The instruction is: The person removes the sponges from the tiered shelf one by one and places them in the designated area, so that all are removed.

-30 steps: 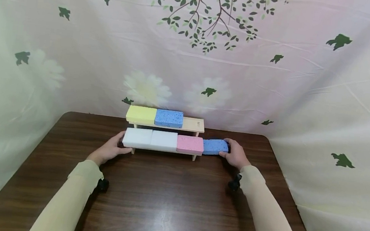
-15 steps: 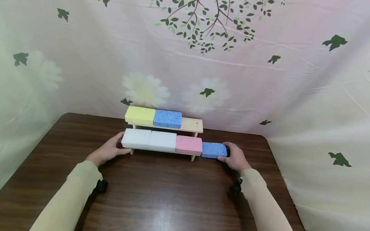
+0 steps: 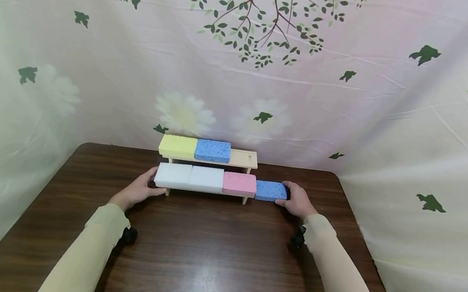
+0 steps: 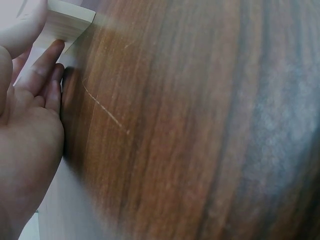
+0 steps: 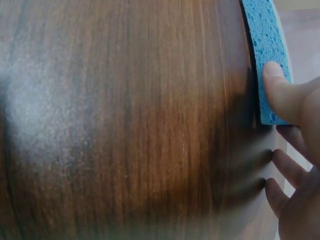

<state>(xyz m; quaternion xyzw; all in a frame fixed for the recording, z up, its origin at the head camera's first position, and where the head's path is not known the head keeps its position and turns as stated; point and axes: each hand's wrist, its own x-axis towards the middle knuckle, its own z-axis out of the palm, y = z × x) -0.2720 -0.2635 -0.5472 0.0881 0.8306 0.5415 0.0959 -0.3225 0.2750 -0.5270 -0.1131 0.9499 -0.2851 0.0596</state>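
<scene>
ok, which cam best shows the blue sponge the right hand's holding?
Head. It shows nearly all the top of the blue sponge, beside the pink sponge; the right hand covers only one end. Right wrist is closer, showing the porous side, but the frame's top edge cuts it off. Left wrist doesn't show it.

Dark brown table (image 3: 204,244), wood-grained, rounded far corners; glossy patch of light on the near side of the stand. Thin pale scratch (image 4: 107,110) in the tabletop. Two-tier wooden stand (image 3: 243,158) upright on the table, short legs. On the stand's upper tier, from its left end: yellow sponge (image 3: 178,146), then speckled blue sponge (image 3: 213,151), touching. On its lower tier, left to right, side by side: left white block (image 3: 173,175), right white block (image 3: 206,179), pink sponge (image 3: 240,184). Second blue sponge (image 3: 269,192) just beside the stand's right end; from here I can't tell whether it touches the table.
</scene>
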